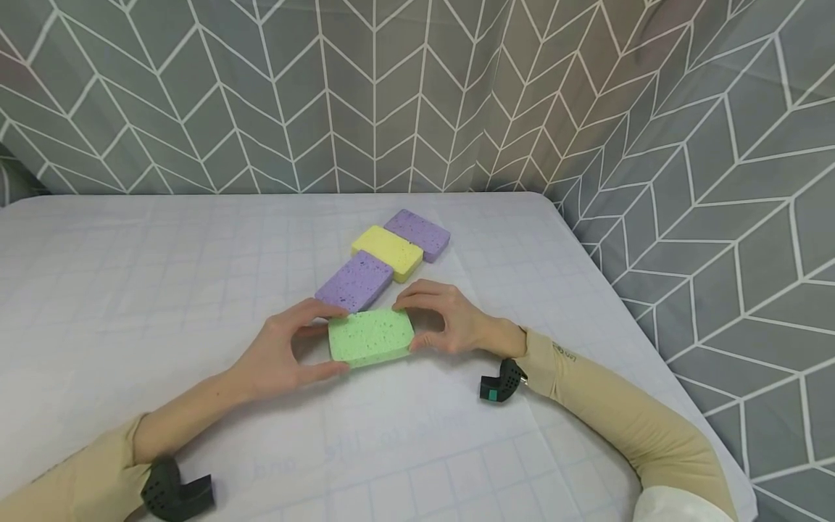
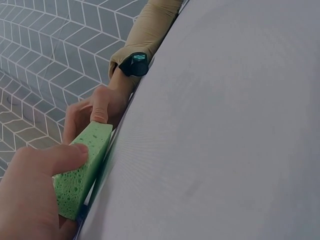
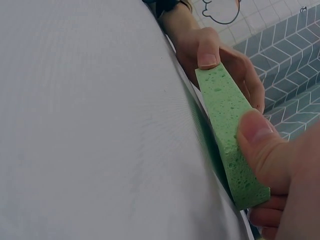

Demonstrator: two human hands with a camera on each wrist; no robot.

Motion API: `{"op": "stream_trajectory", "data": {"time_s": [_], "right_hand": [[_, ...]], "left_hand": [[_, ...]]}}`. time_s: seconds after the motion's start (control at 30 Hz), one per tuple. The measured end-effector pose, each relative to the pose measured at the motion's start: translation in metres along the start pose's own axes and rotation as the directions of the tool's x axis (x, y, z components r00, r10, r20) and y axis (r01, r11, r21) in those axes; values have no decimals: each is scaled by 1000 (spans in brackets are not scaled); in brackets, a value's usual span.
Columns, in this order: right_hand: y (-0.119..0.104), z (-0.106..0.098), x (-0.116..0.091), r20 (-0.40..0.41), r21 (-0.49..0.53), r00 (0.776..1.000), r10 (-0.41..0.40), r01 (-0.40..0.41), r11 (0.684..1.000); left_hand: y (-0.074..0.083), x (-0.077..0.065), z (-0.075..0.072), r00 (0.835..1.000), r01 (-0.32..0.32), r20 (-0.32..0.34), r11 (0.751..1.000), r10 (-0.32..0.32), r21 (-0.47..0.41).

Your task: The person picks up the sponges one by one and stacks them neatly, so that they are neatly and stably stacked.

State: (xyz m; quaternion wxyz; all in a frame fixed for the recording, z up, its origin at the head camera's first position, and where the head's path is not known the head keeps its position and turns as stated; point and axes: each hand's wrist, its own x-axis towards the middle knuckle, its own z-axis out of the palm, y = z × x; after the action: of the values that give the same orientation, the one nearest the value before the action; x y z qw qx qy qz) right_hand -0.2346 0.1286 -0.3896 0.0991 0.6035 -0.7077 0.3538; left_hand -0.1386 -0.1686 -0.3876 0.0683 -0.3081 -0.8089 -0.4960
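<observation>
A light green, pitted sponge [image 1: 370, 337] lies level between both hands in the head view. My left hand [image 1: 283, 351] grips its left end, with the thumb at the near side and the fingers at the far corner. At the other end my right hand [image 1: 453, 319] pinches the sponge the same way. Both wrist views show the thumbs pressed on the near face of the green sponge [image 2: 80, 175], which sits close over the white tabletop. Just behind it lies a purple sponge [image 1: 355, 281], its near corner right at the green one's far edge.
Beyond the near purple sponge, a yellow sponge [image 1: 388, 250] and a second purple sponge [image 1: 419, 232] continue a slanted line toward the back right. A white cloth [image 1: 163, 290] covers the table. Grey patterned curtains [image 1: 352, 94] hang behind and to the right.
</observation>
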Motion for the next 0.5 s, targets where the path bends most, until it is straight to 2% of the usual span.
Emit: {"op": "stream_trajectory", "data": {"time_s": [0.33,0.5], "right_hand": [[-2,0,0,3,-27,999,50,-50,998],[-4,0,0,0,-57,995,97,-97,994]], "left_hand": [[-2,1,0,1000,17,-21,1000,-17,-2],[-4,1,0,998,41,-54,999,-39,36]]}}
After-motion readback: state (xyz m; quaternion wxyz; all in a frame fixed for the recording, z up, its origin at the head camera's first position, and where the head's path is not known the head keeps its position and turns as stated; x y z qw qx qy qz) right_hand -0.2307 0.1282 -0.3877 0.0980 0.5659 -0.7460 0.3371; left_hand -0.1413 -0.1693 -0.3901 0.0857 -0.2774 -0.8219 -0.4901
